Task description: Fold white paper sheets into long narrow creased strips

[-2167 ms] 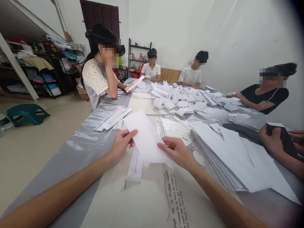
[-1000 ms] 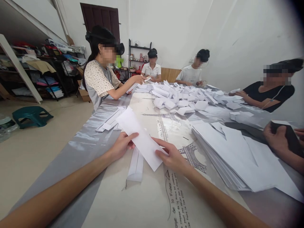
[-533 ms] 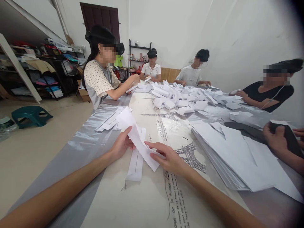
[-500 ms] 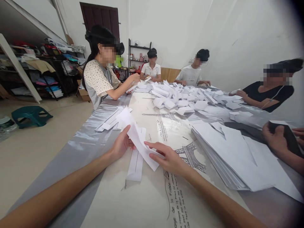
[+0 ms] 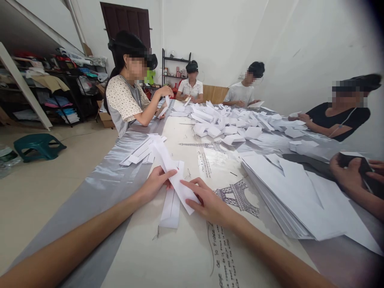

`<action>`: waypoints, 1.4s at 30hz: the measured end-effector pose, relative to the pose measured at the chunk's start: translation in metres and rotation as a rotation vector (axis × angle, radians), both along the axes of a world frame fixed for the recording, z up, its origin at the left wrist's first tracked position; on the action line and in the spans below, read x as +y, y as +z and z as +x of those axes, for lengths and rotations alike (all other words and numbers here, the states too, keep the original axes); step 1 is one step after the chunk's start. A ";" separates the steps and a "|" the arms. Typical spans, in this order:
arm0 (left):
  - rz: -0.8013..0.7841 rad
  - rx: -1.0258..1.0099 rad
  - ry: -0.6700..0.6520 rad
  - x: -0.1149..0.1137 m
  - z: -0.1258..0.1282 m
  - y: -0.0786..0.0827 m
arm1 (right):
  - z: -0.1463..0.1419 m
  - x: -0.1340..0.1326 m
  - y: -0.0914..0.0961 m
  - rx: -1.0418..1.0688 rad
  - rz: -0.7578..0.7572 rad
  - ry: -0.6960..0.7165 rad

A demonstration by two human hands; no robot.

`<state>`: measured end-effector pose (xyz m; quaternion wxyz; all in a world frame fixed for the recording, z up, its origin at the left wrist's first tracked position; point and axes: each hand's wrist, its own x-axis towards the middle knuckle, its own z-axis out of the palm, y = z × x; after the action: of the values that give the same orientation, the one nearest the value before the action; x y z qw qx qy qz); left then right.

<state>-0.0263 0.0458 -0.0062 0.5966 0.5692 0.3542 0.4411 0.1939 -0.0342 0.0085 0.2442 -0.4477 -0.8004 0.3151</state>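
Note:
I hold a white sheet of paper (image 5: 172, 172), folded lengthwise into a narrow strip, just above the table. My left hand (image 5: 154, 184) pinches its left edge near the middle. My right hand (image 5: 207, 202) grips its near end with the fingers closed round it. A folded paper piece (image 5: 171, 208) lies flat on the table right under my hands.
A thick stack of white sheets (image 5: 297, 196) lies to my right. A few folded strips (image 5: 142, 150) rest at the left, and a heap of folded papers (image 5: 234, 120) fills the far table. Several people sit around; a neighbour's hands (image 5: 357, 176) hold a dark phone.
The sheet went from open and flat to folded lengthwise into a narrow strip. My hands have drawn closer together and lower toward the table.

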 end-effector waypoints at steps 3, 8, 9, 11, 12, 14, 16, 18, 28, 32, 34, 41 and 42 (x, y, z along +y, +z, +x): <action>-0.032 -0.073 -0.010 0.000 0.000 0.001 | 0.003 0.007 -0.005 0.158 -0.086 -0.058; -0.083 -0.138 -0.001 -0.002 0.000 0.009 | 0.006 0.012 0.000 0.333 -0.377 -0.035; -0.090 -0.142 -0.002 -0.002 -0.001 0.010 | 0.005 0.012 0.002 0.352 -0.414 -0.027; -0.099 -0.147 -0.001 -0.002 -0.001 0.011 | 0.004 0.011 0.004 0.387 -0.447 -0.017; -0.102 -0.148 -0.002 -0.002 -0.001 0.010 | 0.003 0.011 0.004 0.404 -0.451 -0.016; -0.105 -0.152 -0.009 -0.002 -0.002 0.010 | 0.002 0.011 0.004 0.429 -0.456 -0.014; -0.109 -0.155 -0.018 -0.002 -0.002 0.009 | 0.002 0.010 0.004 0.445 -0.460 -0.010; -0.109 -0.152 -0.025 -0.002 -0.002 0.009 | 0.002 0.010 0.005 0.447 -0.459 -0.010; -0.110 -0.176 0.190 -0.003 0.002 0.011 | 0.000 0.007 0.005 0.422 -0.448 -0.020; -0.109 -0.229 0.134 -0.003 0.000 0.011 | 0.000 0.007 0.006 0.419 -0.440 -0.007; -0.111 -0.254 0.112 -0.002 -0.001 0.010 | 0.000 0.007 0.006 0.420 -0.434 0.010; -0.144 -0.253 0.143 -0.004 -0.003 0.014 | 0.002 0.006 0.006 0.372 -0.432 0.027; -0.149 -0.261 0.145 -0.004 -0.003 0.015 | 0.002 0.006 0.006 0.367 -0.430 0.026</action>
<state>-0.0290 0.0421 0.0087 0.6447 0.4341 0.3456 0.5259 0.1963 -0.0284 0.0146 0.2802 -0.4144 -0.6634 0.5566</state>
